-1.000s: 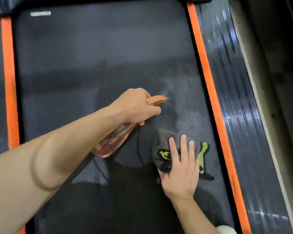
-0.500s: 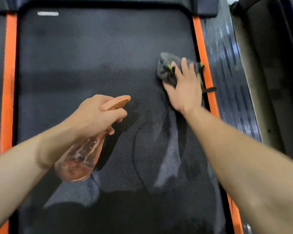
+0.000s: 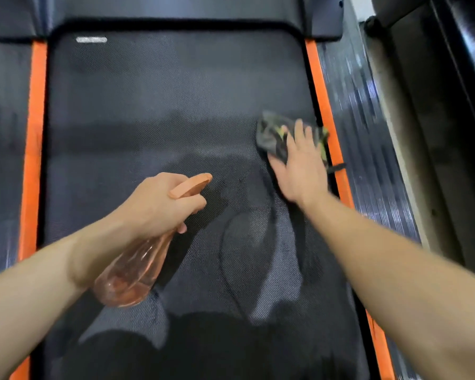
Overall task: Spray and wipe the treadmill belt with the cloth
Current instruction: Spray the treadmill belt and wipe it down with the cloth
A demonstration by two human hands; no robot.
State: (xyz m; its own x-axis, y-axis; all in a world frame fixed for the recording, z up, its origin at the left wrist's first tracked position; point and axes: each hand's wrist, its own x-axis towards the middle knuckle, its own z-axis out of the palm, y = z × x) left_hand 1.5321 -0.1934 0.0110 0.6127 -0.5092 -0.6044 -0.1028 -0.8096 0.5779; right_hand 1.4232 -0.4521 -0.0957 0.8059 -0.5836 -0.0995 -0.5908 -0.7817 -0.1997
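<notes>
Left hand (image 3: 159, 204): fingers curled round the spray bottle (image 3: 129, 272).
Right hand (image 3: 302, 171): flat fingers press the cloth (image 3: 272, 135) on the belt (image 3: 148, 111).

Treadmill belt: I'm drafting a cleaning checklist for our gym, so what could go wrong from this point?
1. The cloth under the flat right hand sits at the right edge of the belt, its dark tab across the orange strip; it might snag at that edge.
2. The spray bottle in the left hand aims its nozzle toward the right hand, so a squeeze could wet skin rather than belt.
</notes>
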